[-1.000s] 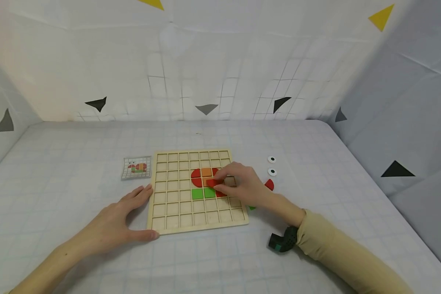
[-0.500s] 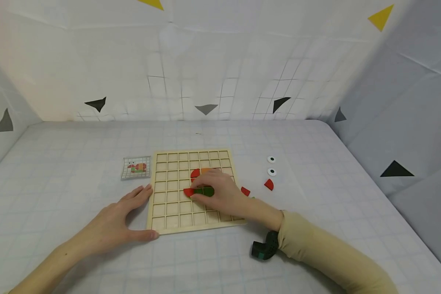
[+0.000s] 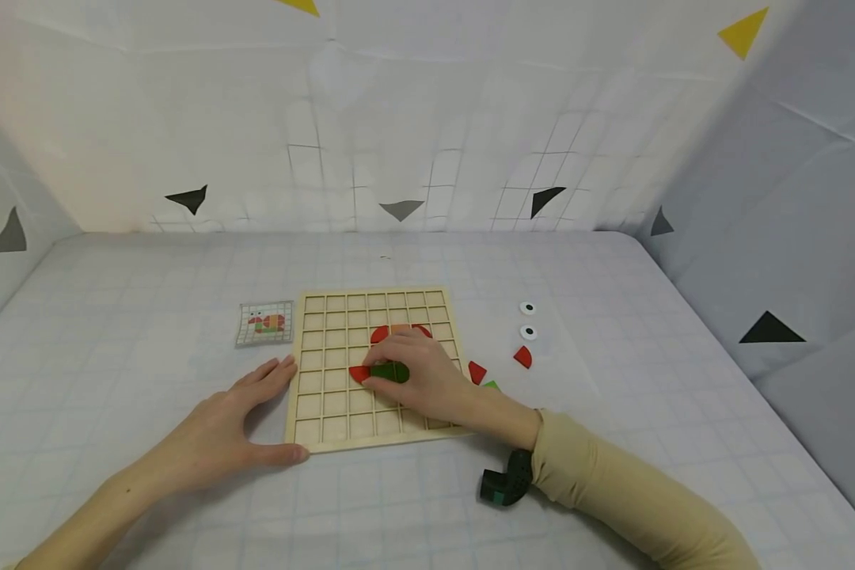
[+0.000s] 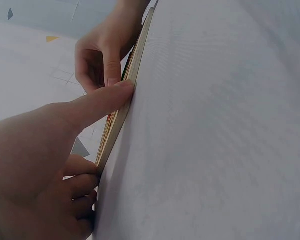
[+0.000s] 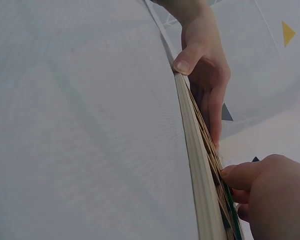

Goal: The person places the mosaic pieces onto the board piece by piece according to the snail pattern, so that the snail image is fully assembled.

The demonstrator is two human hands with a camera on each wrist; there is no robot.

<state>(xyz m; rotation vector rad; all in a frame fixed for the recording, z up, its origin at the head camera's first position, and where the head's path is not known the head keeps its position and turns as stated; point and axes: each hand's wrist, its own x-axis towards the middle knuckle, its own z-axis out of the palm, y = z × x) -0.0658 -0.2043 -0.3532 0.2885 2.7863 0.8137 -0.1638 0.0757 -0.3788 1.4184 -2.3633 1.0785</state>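
Pinching: your right hand (image 3: pixel 423 376) has the red piece (image 3: pixel 357 374) between thumb and fingers, over the board (image 3: pixel 333 406), just left of the green pieces (image 3: pixel 383 373).
Left hand (image 3: pixel 231 431): thumb and fingers spread, touching the board's left edge and near corner.
Red piece: could sit crooked if you push one side.
Board: might slide if your left hand lets go.
Hidden: your right hand covers part of the board; I can't tell if the red piece lies flat.

Here's your white, faintly gridded worktop (image 3: pixel 399 514), bearing the wooden grid board (image 3: pixel 335 427), a picture card (image 3: pixel 264 324) just left; rightward you've two eye discs (image 3: pixel 528 308), two red pieces (image 3: pixel 523 357), a partly hidden green piece (image 3: pixel 492 385).
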